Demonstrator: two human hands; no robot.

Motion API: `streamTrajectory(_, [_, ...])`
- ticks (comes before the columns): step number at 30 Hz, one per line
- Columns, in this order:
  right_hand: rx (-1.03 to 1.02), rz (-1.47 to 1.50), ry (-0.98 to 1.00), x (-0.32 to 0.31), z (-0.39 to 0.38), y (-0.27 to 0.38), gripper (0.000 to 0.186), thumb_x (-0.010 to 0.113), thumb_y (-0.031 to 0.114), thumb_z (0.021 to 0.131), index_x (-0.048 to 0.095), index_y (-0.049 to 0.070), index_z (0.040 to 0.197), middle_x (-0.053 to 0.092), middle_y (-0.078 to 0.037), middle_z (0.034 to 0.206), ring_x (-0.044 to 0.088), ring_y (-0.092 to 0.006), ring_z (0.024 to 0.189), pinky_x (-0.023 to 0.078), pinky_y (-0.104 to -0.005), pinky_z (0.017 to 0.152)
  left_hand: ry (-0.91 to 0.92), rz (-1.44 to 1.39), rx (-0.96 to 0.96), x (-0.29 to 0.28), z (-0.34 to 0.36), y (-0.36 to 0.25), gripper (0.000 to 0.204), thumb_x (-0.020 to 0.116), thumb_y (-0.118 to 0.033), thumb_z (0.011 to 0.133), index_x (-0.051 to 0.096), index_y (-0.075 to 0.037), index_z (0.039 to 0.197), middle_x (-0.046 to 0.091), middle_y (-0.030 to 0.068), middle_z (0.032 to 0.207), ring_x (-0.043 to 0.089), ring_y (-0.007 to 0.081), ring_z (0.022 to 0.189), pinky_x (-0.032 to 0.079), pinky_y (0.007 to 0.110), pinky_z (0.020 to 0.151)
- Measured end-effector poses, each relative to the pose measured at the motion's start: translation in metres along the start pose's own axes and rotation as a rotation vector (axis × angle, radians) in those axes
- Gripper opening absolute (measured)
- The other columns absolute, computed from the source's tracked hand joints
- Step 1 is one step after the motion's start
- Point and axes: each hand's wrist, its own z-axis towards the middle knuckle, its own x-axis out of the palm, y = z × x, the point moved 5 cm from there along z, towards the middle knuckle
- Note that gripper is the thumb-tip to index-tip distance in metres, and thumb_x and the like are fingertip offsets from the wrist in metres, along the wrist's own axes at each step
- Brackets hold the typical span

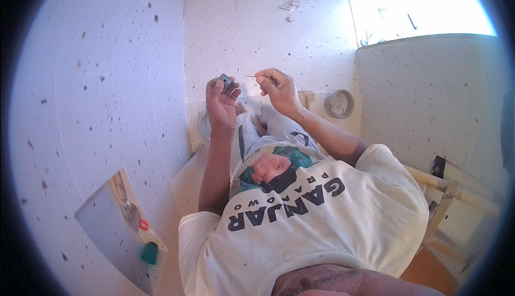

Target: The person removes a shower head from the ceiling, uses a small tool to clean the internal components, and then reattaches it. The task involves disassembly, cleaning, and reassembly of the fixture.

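From my remote seat I see both hands raised at about 12 o'clock of the frame, in front of a speckled white wall point(257, 33); the left hand point(221, 103) is closed on a small dark grey block point(225, 81), pinched at its fingertips; the right hand point(276, 89) is closed on a thin pin point(250, 76), a nail or needle perhaps, too small to tell, its tip pointing toward 9 o'clock at the block, near but not touching. Risks, as I judge them: the pin is held only at its rear end, so a small tremble could send the tip past the block and into the left fingertips; a loose pinch could let the pin drop to the floor, where it would be hard to find against the speckled white; the block, gripped by one corner, could twist under pressure. A round tin point(339, 103) sits at 2 o'clock of the hands; a panel point(115, 226) with a green knob point(149, 253) lies at 8 o'clock.
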Motion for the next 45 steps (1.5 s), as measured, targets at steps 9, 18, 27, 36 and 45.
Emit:
streamTrajectory(9, [0.043, 0.036, -0.066, -0.033, 0.069, 0.001, 0.017, 0.062, 0.015, 0.093, 0.067, 0.001, 0.103, 0.063, -0.001, 0.077, 0.057, -0.0067, 0.066, 0.047, -0.0228, 0.06, 0.125, 0.314, -0.288, 0.053, 0.08, 0.032, 0.012, 0.058, -0.021, 0.095, 0.059, -0.01, 0.097, 0.065, 0.0058, 0.085, 0.063, 0.0152, 0.075, 0.054, 0.028, 0.06])
streamTrajectory(18, [-0.152, -0.037, 0.05, -0.09, 0.178, -0.015, 0.014, 0.064, 0.012, 0.092, 0.069, 0.002, 0.101, 0.065, -0.007, 0.092, 0.061, -0.0118, 0.075, 0.051, -0.0269, 0.066, 0.145, 0.393, -0.335, 0.104, 0.174, 0.08, 0.015, 0.064, -0.017, 0.093, 0.066, -0.005, 0.101, 0.063, 0.0018, 0.078, 0.06, 0.0094, 0.069, 0.046, 0.025, 0.053])
streamTrajectory(27, [-0.12, -0.044, 0.149, -0.158, 0.318, -0.094, 0.017, 0.067, 0.01, 0.09, 0.069, 0.002, 0.105, 0.067, -0.005, 0.091, 0.062, -0.0098, 0.077, 0.052, -0.0257, 0.07, 0.132, 0.331, -0.371, 0.114, 0.309, 0.17, 0.019, 0.063, -0.021, 0.093, 0.065, -0.003, 0.097, 0.063, 0.0047, 0.082, 0.059, 0.013, 0.071, 0.045, 0.024, 0.056])
streamTrajectory(36, [-0.147, -0.056, -0.102, -0.191, 0.445, -0.245, 0.018, 0.067, 0.011, 0.09, 0.069, 0.001, 0.105, 0.067, -0.008, 0.087, 0.064, -0.0129, 0.076, 0.052, -0.0275, 0.07, 0.138, 0.153, -0.375, 0.034, 0.481, 0.28, 0.015, 0.061, -0.02, 0.094, 0.061, -0.005, 0.097, 0.062, 0.0064, 0.091, 0.058, 0.0178, 0.08, 0.044, 0.025, 0.057])
streamTrajectory(45, [-0.426, -0.093, -0.234, -0.167, 0.55, -0.412, 0.013, 0.067, 0.012, 0.091, 0.069, 0.002, 0.099, 0.067, -0.01, 0.089, 0.067, -0.0165, 0.076, 0.053, -0.029, 0.068, 0.36, 0.357, -0.324, -0.063, 0.635, 0.355, 0.018, 0.061, -0.021, 0.093, 0.061, -0.004, 0.099, 0.062, 0.0078, 0.092, 0.058, 0.0186, 0.081, 0.044, 0.025, 0.056])
